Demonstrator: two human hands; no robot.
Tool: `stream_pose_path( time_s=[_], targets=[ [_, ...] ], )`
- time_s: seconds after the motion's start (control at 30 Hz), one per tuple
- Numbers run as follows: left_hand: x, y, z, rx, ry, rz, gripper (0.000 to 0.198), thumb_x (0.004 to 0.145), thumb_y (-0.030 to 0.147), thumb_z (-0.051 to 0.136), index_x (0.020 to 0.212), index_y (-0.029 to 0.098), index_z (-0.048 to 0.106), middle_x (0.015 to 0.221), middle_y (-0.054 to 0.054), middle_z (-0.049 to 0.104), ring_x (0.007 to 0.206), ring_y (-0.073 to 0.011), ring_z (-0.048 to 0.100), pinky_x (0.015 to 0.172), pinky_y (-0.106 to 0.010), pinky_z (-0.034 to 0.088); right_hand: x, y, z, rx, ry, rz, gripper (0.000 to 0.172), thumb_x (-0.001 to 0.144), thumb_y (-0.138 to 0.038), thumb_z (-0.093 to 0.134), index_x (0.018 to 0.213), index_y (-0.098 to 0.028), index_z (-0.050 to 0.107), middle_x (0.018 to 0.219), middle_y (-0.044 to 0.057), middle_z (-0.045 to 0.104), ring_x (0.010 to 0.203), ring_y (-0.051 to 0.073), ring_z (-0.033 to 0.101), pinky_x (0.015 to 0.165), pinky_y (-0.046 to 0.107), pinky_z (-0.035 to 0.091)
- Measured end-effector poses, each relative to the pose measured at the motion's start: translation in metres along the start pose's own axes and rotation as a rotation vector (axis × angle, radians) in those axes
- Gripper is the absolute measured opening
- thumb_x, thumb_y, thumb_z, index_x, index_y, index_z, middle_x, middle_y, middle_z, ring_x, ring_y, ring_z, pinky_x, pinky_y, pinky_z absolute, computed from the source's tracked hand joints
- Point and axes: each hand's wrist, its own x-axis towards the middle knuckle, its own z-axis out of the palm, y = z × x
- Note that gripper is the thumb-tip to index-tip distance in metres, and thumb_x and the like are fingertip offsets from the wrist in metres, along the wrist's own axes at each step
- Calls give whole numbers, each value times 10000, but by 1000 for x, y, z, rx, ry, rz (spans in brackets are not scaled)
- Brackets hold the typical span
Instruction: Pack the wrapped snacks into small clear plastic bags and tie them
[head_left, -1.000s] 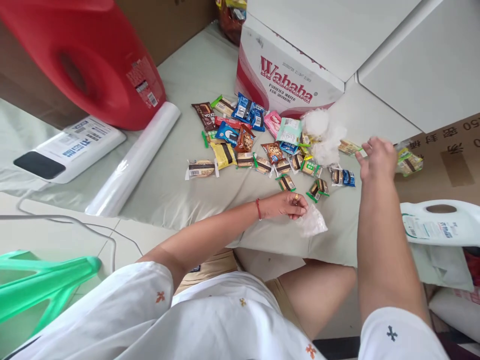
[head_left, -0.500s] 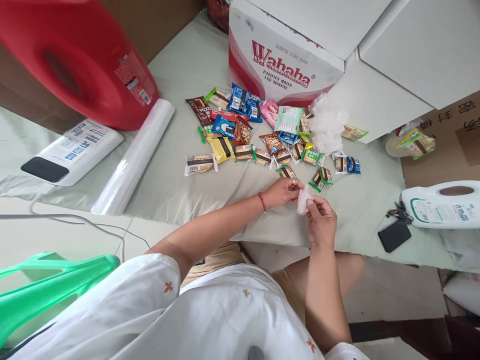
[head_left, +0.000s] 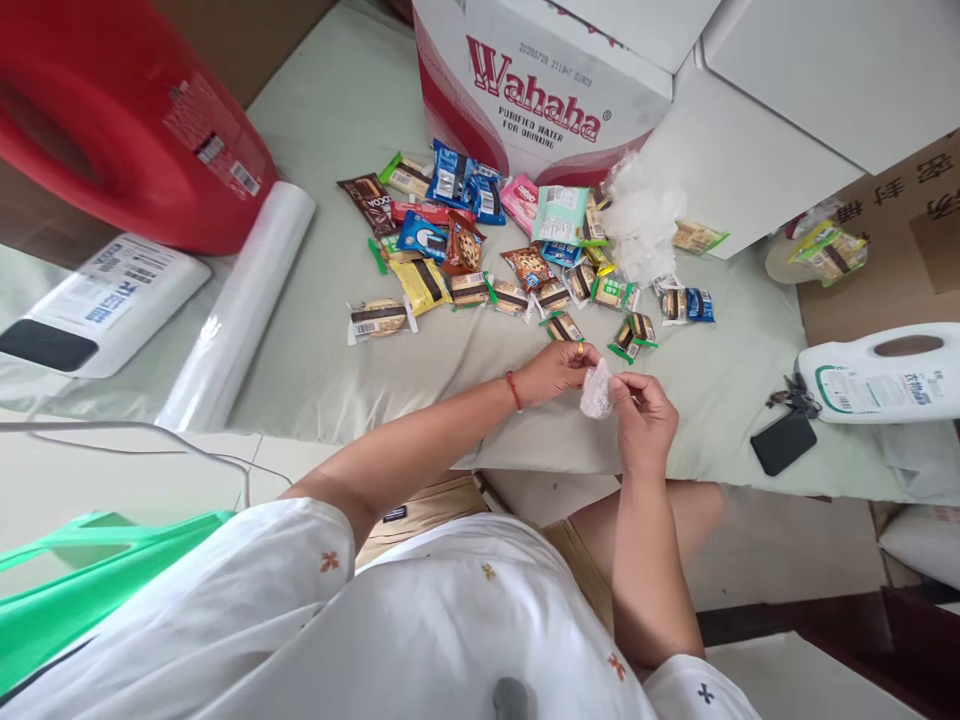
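Observation:
Between my hands is a small crumpled clear plastic bag. My left hand, with a ring and a red wrist cord, pinches its upper left side. The thumb and fingers of my right hand grip its right side. Just beyond them lie a green-edged wrapped biscuit and a green-edged pair of biscuits. Farther back spreads a pile of wrapped snacks, with a brown cocoa packet, a yellow packet and a mint-green packet. A heap of clear bags sits at its right.
A Wahaha carton stands behind the snacks. At the left are a red jug, a white scale-like device and a plastic film roll. A white bottle, keys and a black case lie right.
The view has shifted, so the carton, snacks and roll appear farther left and slightly higher. Both hands still hold the small bag, which now hangs a little more open between them.

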Motion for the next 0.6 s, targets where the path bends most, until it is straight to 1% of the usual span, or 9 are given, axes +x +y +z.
stream_pose_path(
  time_s=[0.1, 0.17, 0.23, 0.33, 0.43, 0.5, 0.53, 0.6],
  targets=[
    [-1, 3, 1, 37, 33, 1, 531, 645, 552, 923, 816, 127, 654, 694, 27, 612, 603, -75, 535, 579, -217, 400, 1, -2, -3, -144, 102, -155, 227, 919, -429, 714, 924, -208, 763, 915, 31, 675, 837, 155, 624, 737, 284, 493],
    [-3, 6, 1, 36, 24, -22, 543, 730, 633, 837, 855, 137, 652, 718, 22, 602, 594, -77, 540, 518, -207, 364, 2, -2, -6, -152, 131, -195, 211, 932, -411, 708, 934, -207, 762, 910, 32, 674, 830, 152, 627, 745, 288, 500],
    [-5, 8, 2, 34, -11, -52, 582, 778, 704, 762, 887, 145, 647, 733, 16, 595, 592, -85, 549, 474, -205, 346, 2, 0, -6, -150, 124, -218, 197, 939, -395, 707, 933, -207, 766, 913, 36, 678, 844, 156, 638, 752, 294, 507],
    [-5, 7, 2, 93, -79, -44, 601, 738, 709, 803, 842, 147, 614, 644, 39, 547, 542, -75, 501, 455, -202, 350, 0, 3, -6, -156, 151, -250, 186, 930, -388, 723, 924, -211, 780, 954, 51, 678, 892, 170, 650, 751, 303, 516],
    [-5, 5, 1, 92, -85, -23, 612, 726, 714, 813, 812, 162, 563, 592, 67, 500, 489, -51, 434, 437, -193, 310, -2, 4, -7, -108, 222, -261, 178, 907, -390, 756, 925, -215, 783, 966, 52, 653, 915, 177, 647, 748, 310, 521],
    [-5, 6, 1, 49, -54, -28, 625, 731, 729, 799, 813, 171, 530, 639, 63, 517, 484, -40, 435, 422, -186, 276, -2, 4, -11, -84, 260, -253, 190, 898, -402, 765, 920, -213, 774, 948, 46, 641, 893, 175, 639, 726, 309, 519],
    [-5, 7, 1, 34, -50, -39, 631, 736, 738, 790, 819, 172, 522, 687, 51, 545, 492, -39, 457, 416, -186, 267, -3, 4, -13, -70, 275, -240, 200, 895, -410, 766, 914, -211, 766, 937, 42, 634, 856, 167, 630, 693, 302, 511],
    [-7, 11, 2, 16, -79, -80, 639, 759, 763, 751, 876, 172, 536, 796, 17, 604, 512, -48, 512, 403, -191, 256, -3, 5, -16, -24, 287, -204, 213, 891, -417, 765, 901, -205, 750, 927, 31, 617, 746, 136, 594, 606, 280, 478]
  ],
)
